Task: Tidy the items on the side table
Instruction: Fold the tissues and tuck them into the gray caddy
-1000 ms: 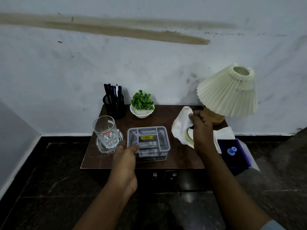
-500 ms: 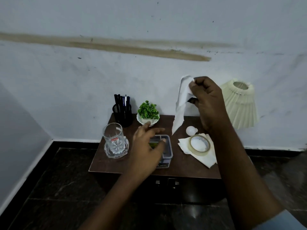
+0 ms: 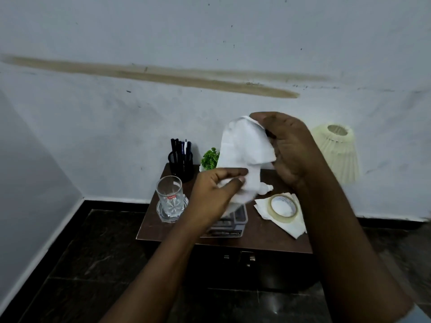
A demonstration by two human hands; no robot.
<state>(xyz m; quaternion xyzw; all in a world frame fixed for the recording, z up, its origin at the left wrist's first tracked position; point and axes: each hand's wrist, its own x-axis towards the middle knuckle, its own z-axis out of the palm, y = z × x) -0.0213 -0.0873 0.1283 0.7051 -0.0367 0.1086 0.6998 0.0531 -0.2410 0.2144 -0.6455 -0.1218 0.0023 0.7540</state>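
A pale, scuffed wall [image 3: 93, 124] bears a long brown streak [image 3: 163, 75]; black skirting [image 3: 112, 205] meets a dark, glossy stone floor [image 3: 93, 252].

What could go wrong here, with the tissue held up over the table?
1. The tissue hangs between the right hand and left hand and hides part of the table; lowering blind could bump the white item under it.
2. The glass stands left of the left hand; a sideways swing might tip it.
3. The tape sits on a loose napkin near the edge; dragging it could pull the tape off.
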